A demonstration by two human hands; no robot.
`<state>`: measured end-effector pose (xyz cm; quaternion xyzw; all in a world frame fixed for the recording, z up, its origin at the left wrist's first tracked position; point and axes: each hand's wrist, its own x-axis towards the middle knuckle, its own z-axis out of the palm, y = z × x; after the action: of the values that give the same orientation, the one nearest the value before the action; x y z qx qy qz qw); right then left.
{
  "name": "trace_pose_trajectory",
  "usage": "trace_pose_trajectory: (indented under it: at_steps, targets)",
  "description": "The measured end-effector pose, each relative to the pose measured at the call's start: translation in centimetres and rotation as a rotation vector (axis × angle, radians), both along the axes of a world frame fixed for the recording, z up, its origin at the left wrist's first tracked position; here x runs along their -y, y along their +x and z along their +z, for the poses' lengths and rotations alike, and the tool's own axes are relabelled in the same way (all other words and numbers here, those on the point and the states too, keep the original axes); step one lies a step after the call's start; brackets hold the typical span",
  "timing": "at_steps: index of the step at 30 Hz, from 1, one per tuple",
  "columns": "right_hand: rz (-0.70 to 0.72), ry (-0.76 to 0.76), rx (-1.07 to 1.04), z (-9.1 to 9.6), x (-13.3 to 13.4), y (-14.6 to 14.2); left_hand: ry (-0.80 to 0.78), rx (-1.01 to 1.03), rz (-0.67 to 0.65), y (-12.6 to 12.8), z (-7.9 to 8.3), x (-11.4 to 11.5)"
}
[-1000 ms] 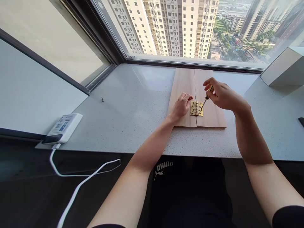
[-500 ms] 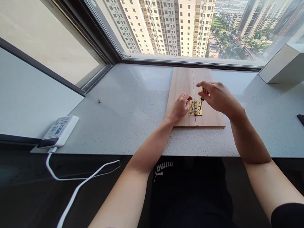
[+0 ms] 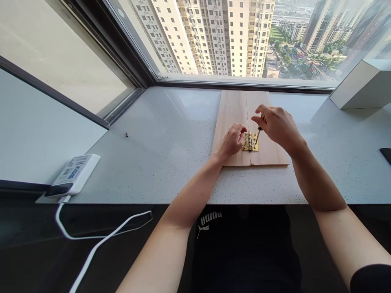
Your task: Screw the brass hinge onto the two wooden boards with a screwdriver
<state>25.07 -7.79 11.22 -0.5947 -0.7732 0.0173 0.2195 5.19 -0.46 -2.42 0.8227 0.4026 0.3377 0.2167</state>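
Observation:
A brass butt hinge (image 3: 250,141) lies flat across the seam of two pale wooden boards set side by side, the left board (image 3: 233,103) and the right board (image 3: 259,101). My right hand (image 3: 279,126) is closed around the yellow-and-black handle of a screwdriver (image 3: 259,129). Its shaft tilts down, and the tip meets the hinge's right leaf. My left hand (image 3: 233,140) rests on the left board with its fingers bent together at the hinge's left edge. What lies between those fingertips, if anything, is hidden. Small screws or holes show on both leaves.
The boards lie on a speckled white windowsill (image 3: 165,162) below a large window. At left are a white power strip (image 3: 73,173) with a cable (image 3: 94,248) and a small dark object (image 3: 126,134). A white box (image 3: 360,87) and a dark flat object (image 3: 386,154) are at right.
The whole view has shifted slightly. My right hand has turned a little about the screwdriver handle, with the tip still at the right leaf. My left hand stays in place.

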Motion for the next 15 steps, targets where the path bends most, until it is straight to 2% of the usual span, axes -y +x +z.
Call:
trace_pose_trajectory:
  at_steps: [1,5,6,11,15]
  targets:
    - [0.008,0.002,-0.013,0.0,0.04,0.12,0.0,0.001,0.0,-0.02,-0.04,-0.02]
    - [0.195,-0.04,-0.084,0.04,0.26,0.4,0.008,-0.005,-0.003,-0.09,-0.11,-0.09]
    - [0.192,-0.054,-0.078,0.09,0.29,0.35,0.01,-0.008,-0.003,-0.11,-0.11,-0.1]
    - [-0.013,-0.014,-0.013,0.22,0.54,-0.36,0.014,-0.002,-0.005,-0.14,-0.24,-0.23]
    - [0.06,-0.006,-0.046,-0.03,0.74,-0.5,0.045,0.019,-0.033,-0.15,-0.72,-0.5]
